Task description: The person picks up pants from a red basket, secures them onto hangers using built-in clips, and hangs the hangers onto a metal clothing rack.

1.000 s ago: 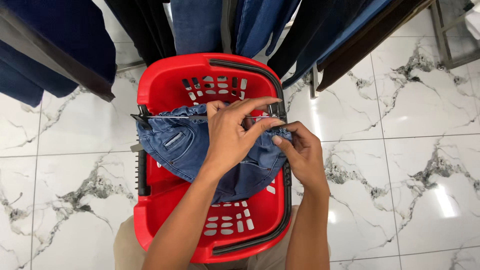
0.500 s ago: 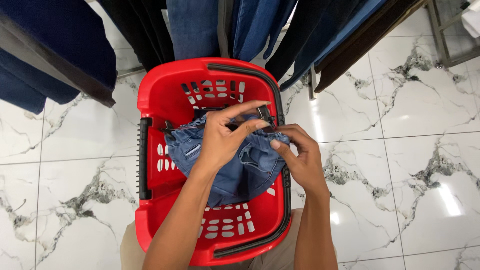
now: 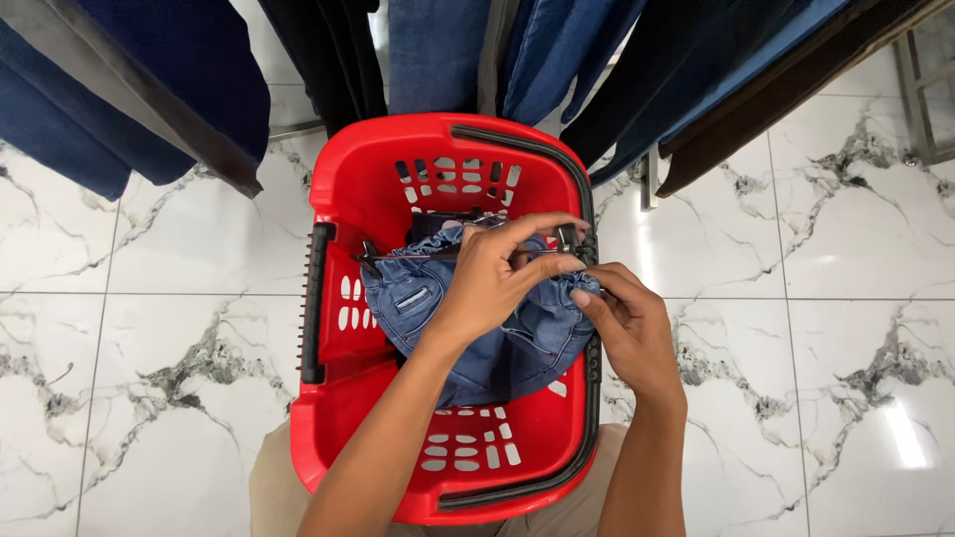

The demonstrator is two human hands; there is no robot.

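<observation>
Head view: the blue denim garment (image 3: 468, 318), which a second ago was spread wide along its hanger over the red basket (image 3: 348, 179), is now bunched toward the middle, its waistband gathered along the black hanger (image 3: 398, 256). The left hand (image 3: 492, 283) has closed its fingers over the right end of the hanger by the metal clip (image 3: 566, 237), while the right hand (image 3: 627, 328) pinches the cloth just beside it, near the basket's right rim. The garment hangs inside the basket above the marble floor (image 3: 796, 298), so the work seems to centre on that clip.
</observation>
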